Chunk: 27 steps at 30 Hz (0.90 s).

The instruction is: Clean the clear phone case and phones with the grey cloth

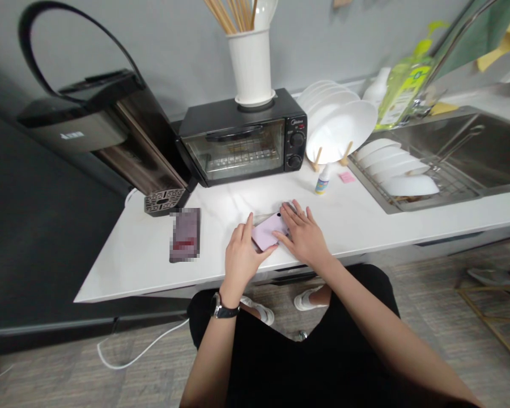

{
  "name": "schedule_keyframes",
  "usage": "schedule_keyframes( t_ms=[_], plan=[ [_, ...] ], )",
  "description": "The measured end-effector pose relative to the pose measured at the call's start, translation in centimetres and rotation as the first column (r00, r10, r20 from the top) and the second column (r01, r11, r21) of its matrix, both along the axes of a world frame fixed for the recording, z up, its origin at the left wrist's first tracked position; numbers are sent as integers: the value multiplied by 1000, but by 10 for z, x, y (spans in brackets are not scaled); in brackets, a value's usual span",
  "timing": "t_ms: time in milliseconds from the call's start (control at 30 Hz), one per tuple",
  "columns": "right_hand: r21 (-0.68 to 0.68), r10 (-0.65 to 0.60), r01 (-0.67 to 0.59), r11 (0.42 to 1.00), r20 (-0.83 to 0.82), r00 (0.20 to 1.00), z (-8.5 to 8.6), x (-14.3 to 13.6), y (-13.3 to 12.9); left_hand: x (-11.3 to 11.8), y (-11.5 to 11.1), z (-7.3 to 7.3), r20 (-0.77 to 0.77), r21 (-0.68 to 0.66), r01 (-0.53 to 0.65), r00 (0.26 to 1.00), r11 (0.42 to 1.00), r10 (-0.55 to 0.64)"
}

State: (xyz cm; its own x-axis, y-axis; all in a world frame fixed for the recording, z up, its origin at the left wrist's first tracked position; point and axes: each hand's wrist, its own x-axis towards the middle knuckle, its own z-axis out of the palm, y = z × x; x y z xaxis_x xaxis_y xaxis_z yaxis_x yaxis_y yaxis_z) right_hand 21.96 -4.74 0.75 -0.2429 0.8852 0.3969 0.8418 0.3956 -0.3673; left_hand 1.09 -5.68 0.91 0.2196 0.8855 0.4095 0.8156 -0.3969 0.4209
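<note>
A lilac smartphone point(267, 232) lies on the white countertop in front of me, slanted, with a small dark spot near its upper right corner. A pale, see-through edge shows along it; whether that is a clear case I cannot tell. My left hand point(240, 249) grips the phone's left end between thumb and fingers. At the other end, my right hand point(306, 235) holds the phone, its thumb over the face and its fingers over the far right corner, hiding that part. To the left lies a pixelated dark purple flat item point(186, 235), apart from both hands.
Behind the phone stands a black toaster oven point(242, 141) bearing a white utensil holder point(250, 65). A tall dispenser point(148, 147) is at left. Plates point(340, 127), a small bottle point(322, 180) and pink notes point(347, 177) sit right, beside a sink point(488, 133) holding bowls point(410, 185).
</note>
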Motion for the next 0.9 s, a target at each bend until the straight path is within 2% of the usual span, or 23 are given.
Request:
schedule_keyframes(
  t_ms=[67,167,267,367,500,567,633,733,900],
  plan=[
    [-10,84,-84,996,-13,996,1,-23,-4,-2,0,-1,-8,3,24,1000,1000,-24],
    [-28,232,-233,972,-28,972,3,-47,-25,-4,0,-2,-42,-19,31,999,999,-31],
    [-47,267,-268,962,-28,963,2,-43,-47,-4,0,-1,-67,-43,-3,998,999,0],
    [-49,186,-186,981,9,982,1,-15,-54,-1,-1,1,-75,-40,-3,997,999,0],
    [-31,-23,25,999,66,998,2,22,-33,1,-1,2,-51,-15,-15,999,1000,14],
    [-28,-73,76,997,81,994,3,26,-16,2,0,1,-43,-6,-15,999,1000,15],
    [-28,-71,74,997,83,994,3,19,-3,1,0,0,-35,2,-15,999,1000,15],
    [-32,1,0,999,59,998,4,-5,1,-1,1,0,-28,9,-10,1000,1000,11],
    [-48,268,-267,963,19,963,5,-39,-33,-4,0,1,-78,-21,10,997,1000,-12]
  ],
)
